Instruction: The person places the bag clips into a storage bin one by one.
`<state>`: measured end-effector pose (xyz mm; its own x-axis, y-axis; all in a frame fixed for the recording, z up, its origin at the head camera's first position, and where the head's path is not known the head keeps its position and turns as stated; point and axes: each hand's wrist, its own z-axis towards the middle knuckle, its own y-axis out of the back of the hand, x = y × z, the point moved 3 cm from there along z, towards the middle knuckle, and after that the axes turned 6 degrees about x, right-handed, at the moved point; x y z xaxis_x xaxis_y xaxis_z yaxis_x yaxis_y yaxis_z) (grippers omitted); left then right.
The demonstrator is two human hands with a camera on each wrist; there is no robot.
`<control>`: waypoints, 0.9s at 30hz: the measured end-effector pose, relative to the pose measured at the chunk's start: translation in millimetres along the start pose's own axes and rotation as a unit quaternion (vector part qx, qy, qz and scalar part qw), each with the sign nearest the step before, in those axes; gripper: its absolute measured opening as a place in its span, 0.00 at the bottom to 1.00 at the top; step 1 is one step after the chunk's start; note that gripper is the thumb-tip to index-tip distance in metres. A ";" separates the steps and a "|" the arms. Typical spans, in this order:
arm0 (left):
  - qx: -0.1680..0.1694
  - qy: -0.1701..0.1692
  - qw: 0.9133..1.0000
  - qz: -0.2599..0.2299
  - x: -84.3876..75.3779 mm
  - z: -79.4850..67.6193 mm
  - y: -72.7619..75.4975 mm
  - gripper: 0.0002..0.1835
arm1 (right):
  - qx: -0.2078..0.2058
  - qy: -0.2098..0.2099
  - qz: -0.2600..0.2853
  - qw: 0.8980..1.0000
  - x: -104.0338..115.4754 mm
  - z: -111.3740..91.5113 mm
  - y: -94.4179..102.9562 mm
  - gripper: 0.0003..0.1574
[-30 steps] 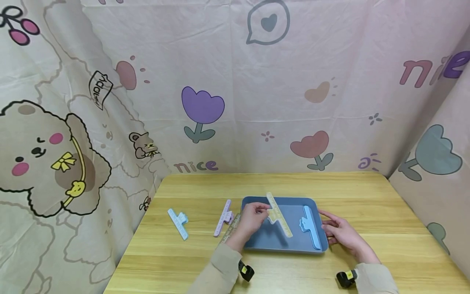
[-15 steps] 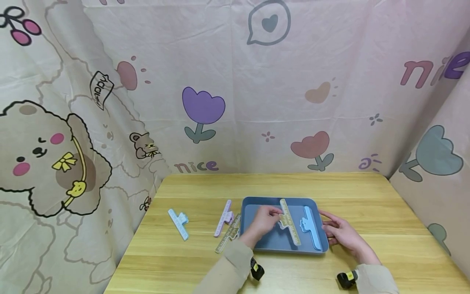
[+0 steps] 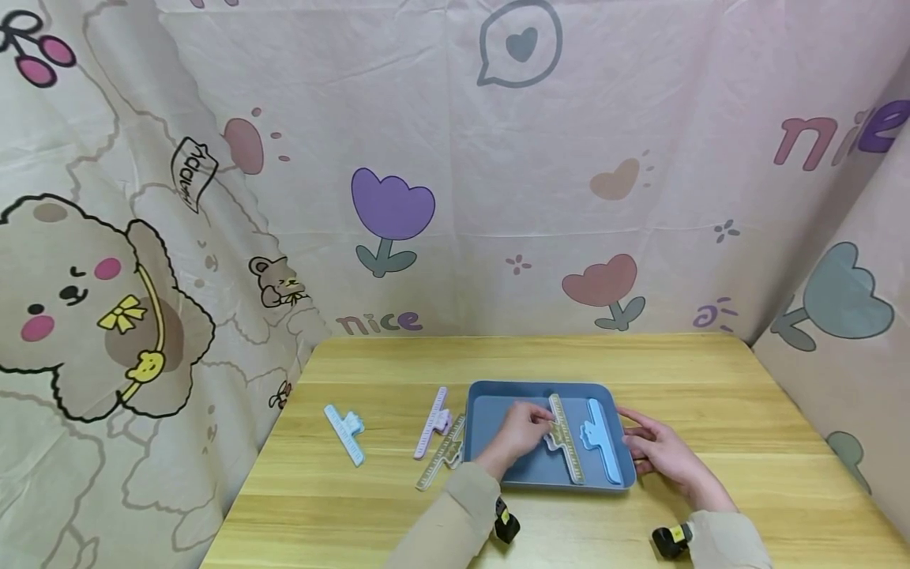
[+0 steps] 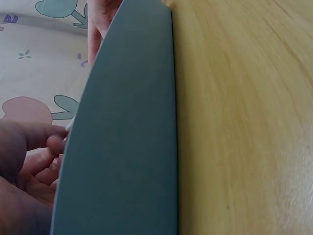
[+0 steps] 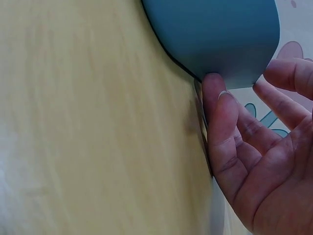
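In the head view my left hand pinches the handle of a clear yellowish ruler clip low inside the blue-grey tray. To the right of it in the tray lies a light blue ruler clip. My right hand is at the tray's right side, its fingers touching the outer wall. The right wrist view shows that hand with fingertips against the tray's wall. In the left wrist view the tray wall hides the clip and part of my left hand.
Left of the tray on the wooden table lie another clear yellowish ruler clip, a lilac ruler clip and a light blue one. A printed curtain hangs behind the table.
My left hand has moved right and down with the clear yellowish ruler clip, which now sits lower in the tray beside the light blue one. My right hand has stayed at the tray's side.
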<state>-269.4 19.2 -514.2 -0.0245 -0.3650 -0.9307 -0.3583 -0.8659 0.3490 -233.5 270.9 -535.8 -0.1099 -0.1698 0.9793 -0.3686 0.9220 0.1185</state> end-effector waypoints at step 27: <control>0.025 -0.046 0.996 -0.069 -12.6 -35.5 44.9 0.16 | 0.004 0.001 0.002 1.000 0.7 0.1 -0.4 0.39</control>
<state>-252.0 -27.2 -482.9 -0.0572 -0.2090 -0.9763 -0.4098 -0.8867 0.2138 -233.5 270.4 -535.3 -0.1088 -0.1648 0.9803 -0.3754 0.9200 0.1130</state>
